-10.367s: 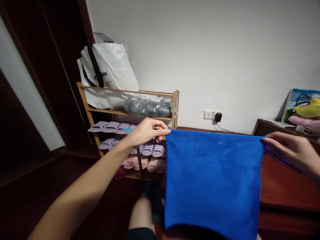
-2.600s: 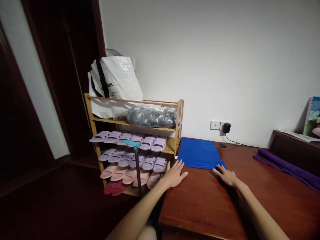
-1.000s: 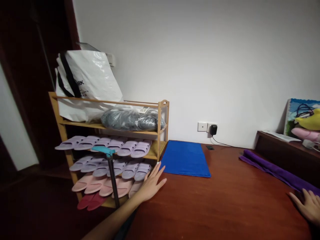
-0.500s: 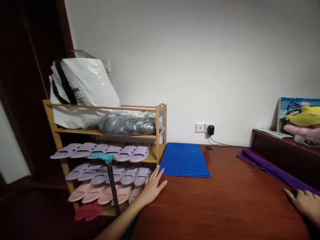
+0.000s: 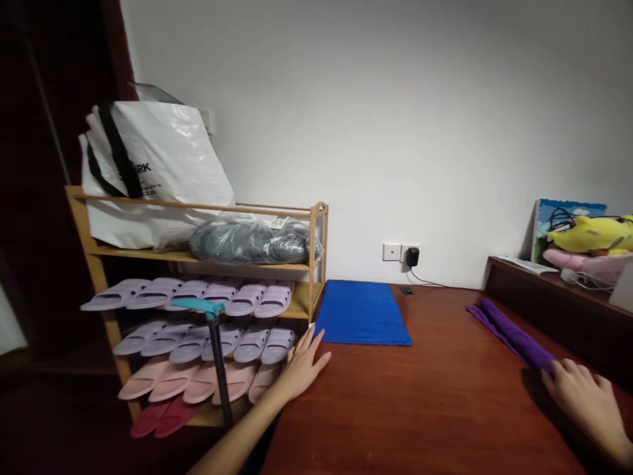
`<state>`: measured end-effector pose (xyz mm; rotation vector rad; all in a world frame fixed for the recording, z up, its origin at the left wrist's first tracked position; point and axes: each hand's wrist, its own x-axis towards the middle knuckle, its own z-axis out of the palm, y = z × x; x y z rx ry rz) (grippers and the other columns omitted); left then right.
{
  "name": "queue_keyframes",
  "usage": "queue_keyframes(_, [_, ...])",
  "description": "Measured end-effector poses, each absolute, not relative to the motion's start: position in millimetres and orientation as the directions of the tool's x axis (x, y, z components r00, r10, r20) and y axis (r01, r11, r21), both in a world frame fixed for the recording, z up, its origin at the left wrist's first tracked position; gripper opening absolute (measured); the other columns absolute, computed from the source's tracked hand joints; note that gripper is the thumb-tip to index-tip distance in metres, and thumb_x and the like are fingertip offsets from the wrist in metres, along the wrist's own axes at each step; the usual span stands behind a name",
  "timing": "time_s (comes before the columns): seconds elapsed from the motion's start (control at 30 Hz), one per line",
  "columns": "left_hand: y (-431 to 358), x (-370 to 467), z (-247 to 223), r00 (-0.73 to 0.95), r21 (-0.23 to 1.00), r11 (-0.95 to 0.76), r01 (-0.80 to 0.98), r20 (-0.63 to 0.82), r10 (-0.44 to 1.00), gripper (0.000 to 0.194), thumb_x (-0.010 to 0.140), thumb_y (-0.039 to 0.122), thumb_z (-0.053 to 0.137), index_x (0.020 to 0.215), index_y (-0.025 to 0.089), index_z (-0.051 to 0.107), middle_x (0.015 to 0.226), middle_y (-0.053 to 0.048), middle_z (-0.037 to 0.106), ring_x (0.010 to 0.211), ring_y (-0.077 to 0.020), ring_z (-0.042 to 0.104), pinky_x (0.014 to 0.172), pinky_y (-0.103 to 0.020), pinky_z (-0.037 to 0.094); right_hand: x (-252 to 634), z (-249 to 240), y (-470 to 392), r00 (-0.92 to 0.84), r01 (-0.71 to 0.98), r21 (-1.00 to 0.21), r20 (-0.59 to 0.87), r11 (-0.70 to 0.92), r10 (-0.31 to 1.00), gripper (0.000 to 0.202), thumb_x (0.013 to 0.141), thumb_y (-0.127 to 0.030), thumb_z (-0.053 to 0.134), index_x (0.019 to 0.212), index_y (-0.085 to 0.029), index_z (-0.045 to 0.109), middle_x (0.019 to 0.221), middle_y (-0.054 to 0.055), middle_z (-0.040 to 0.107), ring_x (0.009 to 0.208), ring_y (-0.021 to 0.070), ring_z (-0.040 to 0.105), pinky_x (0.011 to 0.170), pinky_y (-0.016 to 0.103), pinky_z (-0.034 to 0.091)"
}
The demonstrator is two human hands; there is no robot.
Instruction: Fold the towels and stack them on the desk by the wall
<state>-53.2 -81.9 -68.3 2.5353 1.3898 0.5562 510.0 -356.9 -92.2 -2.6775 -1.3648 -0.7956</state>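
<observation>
A blue cloth (image 5: 363, 313) lies flat at the back left of the red-brown table (image 5: 425, 409). My left hand (image 5: 305, 366) rests by the table's left edge with its fingers spread, its fingertips close to the cloth's front left corner. On the right lies a long, rolled or bunched purple cloth (image 5: 512, 333). My right hand (image 5: 581, 396) is on the near end of the purple cloth, fingers curled over it and closed.
Left of the table stands a wooden rack (image 5: 202, 259) with several slippers, a white bag (image 5: 163, 158) and a plastic-wrapped grey bundle (image 5: 254, 242). A teal-topped pole (image 5: 217, 356) stands before it. A yellow plush (image 5: 593, 234) sits on the right ledge (image 5: 558, 297).
My right hand has moved left and inward onto the purple cloth, with its fingers now curled over it. The camera view has shifted slightly. My left hand has stayed by the blue cloth.
</observation>
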Motion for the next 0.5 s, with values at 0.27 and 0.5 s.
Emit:
queue_keyframes(0.27, [-84.0, -53.7, -67.5, 0.484, 0.345, -0.534, 0.772, 0.225, 0.846, 0.06, 0.093, 0.047, 0.036, 0.146, 0.022, 0.026, 0.155, -0.01, 0.011, 0.141, -0.0267, 0.011, 0.107, -0.05, 0.019, 530.2, -112.8, -351.6, 0.643, 0.733, 0.018, 0.31, -0.68, 0.7, 0.059, 0.085, -0.048, 0.024, 0.135, -0.025, 0.047, 0.14, 0.004, 0.042, 0.127, 0.0296, 0.039, 0.094, 0.056, 0.032])
queue_keyframes(0.5, [-83.1, -53.6, -69.3, 0.496, 0.312, -0.571, 0.759, 0.289, 0.819, 0.058, 0.093, 0.047, 0.036, 0.145, 0.022, 0.029, 0.154, -0.011, 0.016, 0.14, -0.0269, 0.015, 0.106, -0.051, 0.021, 404.2, -47.0, -360.6, 0.5, 0.864, 0.042, 0.04, -0.502, 0.865, 0.054, 0.087, -0.056, 0.029, 0.107, -0.023, 0.067, 0.089, 0.012, 0.068, 0.086, 0.0319, 0.063, 0.078, 0.045, 0.043])
